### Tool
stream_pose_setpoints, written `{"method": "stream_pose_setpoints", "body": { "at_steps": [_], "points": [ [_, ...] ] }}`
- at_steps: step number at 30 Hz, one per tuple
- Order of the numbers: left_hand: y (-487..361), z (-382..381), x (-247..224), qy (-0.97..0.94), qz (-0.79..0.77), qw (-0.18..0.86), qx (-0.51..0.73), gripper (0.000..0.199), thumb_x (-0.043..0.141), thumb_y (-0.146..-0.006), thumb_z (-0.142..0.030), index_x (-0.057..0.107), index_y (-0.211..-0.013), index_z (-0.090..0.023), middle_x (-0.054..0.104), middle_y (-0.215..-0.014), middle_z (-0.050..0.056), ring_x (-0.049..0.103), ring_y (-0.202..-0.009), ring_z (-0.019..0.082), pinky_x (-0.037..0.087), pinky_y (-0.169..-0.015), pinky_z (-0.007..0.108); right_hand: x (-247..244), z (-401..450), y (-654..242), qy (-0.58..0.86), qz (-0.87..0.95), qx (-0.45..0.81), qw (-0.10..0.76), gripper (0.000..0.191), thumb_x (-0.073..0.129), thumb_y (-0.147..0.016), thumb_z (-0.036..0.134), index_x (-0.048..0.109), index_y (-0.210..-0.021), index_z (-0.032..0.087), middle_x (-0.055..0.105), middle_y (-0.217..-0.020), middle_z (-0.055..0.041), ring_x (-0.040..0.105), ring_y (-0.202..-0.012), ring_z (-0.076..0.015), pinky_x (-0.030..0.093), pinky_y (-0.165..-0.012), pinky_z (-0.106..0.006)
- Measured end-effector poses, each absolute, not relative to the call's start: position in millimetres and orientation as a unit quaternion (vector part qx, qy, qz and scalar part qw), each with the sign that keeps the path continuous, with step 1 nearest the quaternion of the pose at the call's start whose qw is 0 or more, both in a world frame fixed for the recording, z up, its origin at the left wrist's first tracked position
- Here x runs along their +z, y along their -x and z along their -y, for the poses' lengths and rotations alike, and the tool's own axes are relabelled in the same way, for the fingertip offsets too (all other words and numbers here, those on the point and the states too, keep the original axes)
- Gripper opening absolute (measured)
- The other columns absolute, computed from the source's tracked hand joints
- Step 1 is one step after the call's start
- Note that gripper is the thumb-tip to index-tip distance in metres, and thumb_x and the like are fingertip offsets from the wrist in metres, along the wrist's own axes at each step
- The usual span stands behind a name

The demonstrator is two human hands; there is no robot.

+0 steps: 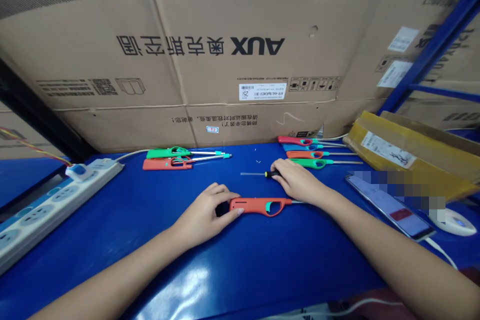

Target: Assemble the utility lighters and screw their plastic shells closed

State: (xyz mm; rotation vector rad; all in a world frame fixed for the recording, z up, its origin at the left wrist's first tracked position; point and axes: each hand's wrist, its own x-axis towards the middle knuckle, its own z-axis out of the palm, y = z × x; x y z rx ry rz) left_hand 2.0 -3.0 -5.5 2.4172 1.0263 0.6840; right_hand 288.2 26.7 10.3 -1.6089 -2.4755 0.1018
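An orange long-necked lighter (258,205) lies on the blue table with its metal tube pointing right. My left hand (210,212) pinches its left end between thumb and fingers. Behind the lighter's tube, my right hand (294,178) is closed around the dark handle of a small screwdriver (253,174), whose thin clear shaft points left. Tiny white bits lie on the table just beyond the screwdriver.
Green and orange lighters (167,163) lie at the back left, several more (305,154) at the back right. A power strip (56,205) is left; a yellow-taped box (408,150), a phone (392,207) and a white mouse (455,222) are right. Cardboard (210,75) stands behind.
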Motion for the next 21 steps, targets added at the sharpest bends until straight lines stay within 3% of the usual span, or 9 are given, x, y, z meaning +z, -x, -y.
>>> {"method": "stream_pose_setpoints", "body": {
  "at_steps": [4,9,17,21],
  "points": [
    [-1,1,-8,-0.872,-0.382,0.189,0.241,0.031,0.061,-0.097,-0.043,0.076,-0.113,-0.021,0.071,-0.103,0.008,0.066,-0.093,0.023,0.053,-0.087,0.038,15,-25,-292,0.594,0.798,0.038,0.088,0.010,0.044,-0.103,0.022,0.053,-0.106,0.017,0.070,-0.106,-0.0128,0.069,-0.092,-0.0249,0.049,-0.075,-0.034],
    [-1,1,-11,-0.865,-0.397,0.175,0.251,0.025,0.065,-0.093,-0.043,0.075,-0.103,-0.021,0.072,-0.095,0.007,0.065,-0.088,0.023,0.053,-0.080,0.037,21,-20,-299,0.625,0.778,0.041,0.049,0.009,0.045,-0.102,0.025,0.052,-0.099,0.019,0.071,-0.096,-0.0123,0.067,-0.076,-0.0246,0.039,-0.061,-0.032],
    [-2,2,-10,-0.864,-0.401,0.177,0.248,0.026,0.064,-0.094,-0.043,0.074,-0.104,-0.021,0.072,-0.095,0.006,0.065,-0.088,0.023,0.053,-0.082,0.038,22,-18,-301,0.630,0.775,0.050,0.012,0.008,0.047,-0.099,0.026,0.051,-0.095,0.020,0.070,-0.096,-0.0118,0.068,-0.080,-0.0266,0.035,-0.060,-0.031],
    [-1,3,-10,-0.865,-0.398,0.175,0.251,0.028,0.066,-0.093,-0.043,0.074,-0.110,-0.022,0.072,-0.103,0.008,0.066,-0.094,0.024,0.054,-0.087,0.040,27,-19,-302,0.631,0.771,0.064,0.064,0.007,0.047,-0.098,0.027,0.048,-0.094,0.021,0.070,-0.096,-0.0094,0.066,-0.080,-0.0242,0.039,-0.063,-0.031]
  ]
}}
